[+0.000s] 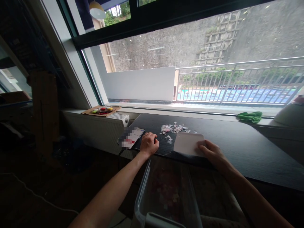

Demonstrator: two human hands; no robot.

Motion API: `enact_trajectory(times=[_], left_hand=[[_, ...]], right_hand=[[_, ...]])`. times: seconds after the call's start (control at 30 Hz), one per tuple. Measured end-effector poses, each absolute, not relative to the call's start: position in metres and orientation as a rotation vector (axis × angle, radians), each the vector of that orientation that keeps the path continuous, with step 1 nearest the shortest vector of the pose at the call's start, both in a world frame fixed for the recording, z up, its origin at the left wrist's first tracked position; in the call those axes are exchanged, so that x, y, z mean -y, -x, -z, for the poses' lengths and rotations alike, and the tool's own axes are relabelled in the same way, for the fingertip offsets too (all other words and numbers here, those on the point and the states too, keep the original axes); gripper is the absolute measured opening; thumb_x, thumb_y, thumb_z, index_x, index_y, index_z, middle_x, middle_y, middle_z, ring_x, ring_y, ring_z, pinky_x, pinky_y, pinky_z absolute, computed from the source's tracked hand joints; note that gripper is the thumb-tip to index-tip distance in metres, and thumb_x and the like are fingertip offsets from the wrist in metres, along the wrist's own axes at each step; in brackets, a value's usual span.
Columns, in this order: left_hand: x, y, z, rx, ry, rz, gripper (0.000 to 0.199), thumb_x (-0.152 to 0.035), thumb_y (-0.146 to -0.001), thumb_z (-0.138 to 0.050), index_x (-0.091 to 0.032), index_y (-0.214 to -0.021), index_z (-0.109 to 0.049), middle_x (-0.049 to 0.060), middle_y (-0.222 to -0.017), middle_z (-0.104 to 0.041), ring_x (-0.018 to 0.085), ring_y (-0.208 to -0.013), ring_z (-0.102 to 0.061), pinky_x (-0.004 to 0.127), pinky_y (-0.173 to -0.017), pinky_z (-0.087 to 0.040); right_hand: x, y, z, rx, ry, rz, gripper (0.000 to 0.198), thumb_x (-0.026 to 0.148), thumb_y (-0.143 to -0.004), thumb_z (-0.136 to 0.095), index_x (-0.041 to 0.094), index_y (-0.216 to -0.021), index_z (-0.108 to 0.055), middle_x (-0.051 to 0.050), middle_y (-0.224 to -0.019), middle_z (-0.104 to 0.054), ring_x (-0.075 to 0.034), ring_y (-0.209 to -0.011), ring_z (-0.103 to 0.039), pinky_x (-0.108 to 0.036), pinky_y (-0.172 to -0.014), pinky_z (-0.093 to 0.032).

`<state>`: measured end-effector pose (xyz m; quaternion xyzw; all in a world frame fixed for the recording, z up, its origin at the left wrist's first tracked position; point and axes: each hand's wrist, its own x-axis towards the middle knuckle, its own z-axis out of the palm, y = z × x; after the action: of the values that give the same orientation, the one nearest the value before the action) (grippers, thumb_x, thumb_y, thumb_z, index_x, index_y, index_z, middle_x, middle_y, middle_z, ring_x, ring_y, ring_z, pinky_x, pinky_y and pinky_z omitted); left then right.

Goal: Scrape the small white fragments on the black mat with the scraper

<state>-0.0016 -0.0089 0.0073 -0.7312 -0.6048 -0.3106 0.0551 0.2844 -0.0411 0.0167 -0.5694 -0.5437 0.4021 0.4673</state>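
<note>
head view: left hand [149, 144] curls over the table [228, 136], grip unclear, right hand [212, 152] pinching a white panel [187, 143].

The table [228, 142] is black with a faint streaked grain. Toward its far edge, the scraps [175, 127] are mostly white, some pinkish. By its near edge, the board [186, 142] is plain off-white. At its left edge, the phone [136, 136] shows white and red. Beyond the far edge, toward the right corner, the cloth [250, 117] is green.
</note>
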Motion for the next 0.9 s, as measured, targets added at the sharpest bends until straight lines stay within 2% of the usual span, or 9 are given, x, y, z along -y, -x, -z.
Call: enact_trajectory(times=[0.2,0.37,0.57,0.73,0.9], left_hand=[[0.009,0.002,-0.007,1.838,2.218,0.952,0.015,-0.015,-0.076,-0.053,-0.021,-0.084,-0.064,0.006,-0.088,-0.064,0.023,-0.091,-0.056,0.038,-0.085,-0.044],[0.010,0.002,-0.007,1.836,2.220,0.954,0.015,-0.014,-0.076,-0.053,-0.021,-0.085,-0.064,0.006,-0.090,-0.064,0.023,-0.091,-0.055,0.037,-0.084,-0.044],[0.010,0.002,-0.008,1.832,2.218,0.948,0.014,-0.014,-0.076,-0.053,-0.020,-0.084,-0.064,0.006,-0.090,-0.064,0.023,-0.091,-0.056,0.037,-0.084,-0.044],[0.010,0.002,-0.007,1.831,2.215,0.949,0.015,-0.014,-0.076,-0.053,-0.021,-0.084,-0.064,0.006,-0.090,-0.064,0.023,-0.092,-0.056,0.037,-0.084,-0.044],[0.010,0.001,-0.008,1.838,2.222,0.949,0.015,-0.014,-0.077,-0.053,-0.020,-0.085,-0.065,0.007,-0.091,-0.064,0.023,-0.093,-0.056,0.038,-0.085,-0.044]], right_hand=[[0.043,-0.288,-0.017,1.369,1.383,-1.058,0.022,0.038,-0.067,-0.067,0.022,-0.081,-0.069,-0.002,-0.079,-0.071,-0.021,-0.073,-0.066,-0.031,-0.063,-0.053],[0.047,-0.287,-0.018,1.357,1.424,-0.937,0.019,0.037,-0.067,-0.065,0.022,-0.078,-0.068,-0.001,-0.073,-0.070,-0.020,-0.069,-0.064,-0.030,-0.061,-0.051],[0.050,-0.280,-0.026,1.366,1.386,-1.043,0.023,0.038,-0.061,-0.068,0.021,-0.076,-0.067,-0.001,-0.072,-0.069,-0.021,-0.069,-0.063,-0.031,-0.061,-0.051],[0.047,-0.279,-0.021,1.358,1.393,-0.993,0.023,0.039,-0.063,-0.067,0.021,-0.077,-0.067,-0.001,-0.074,-0.069,-0.020,-0.070,-0.063,-0.031,-0.062,-0.051],[0.047,-0.273,-0.017,1.360,1.339,-1.078,0.026,0.042,-0.062,-0.068,0.020,-0.076,-0.066,-0.001,-0.073,-0.068,-0.018,-0.067,-0.062,-0.030,-0.060,-0.051]])
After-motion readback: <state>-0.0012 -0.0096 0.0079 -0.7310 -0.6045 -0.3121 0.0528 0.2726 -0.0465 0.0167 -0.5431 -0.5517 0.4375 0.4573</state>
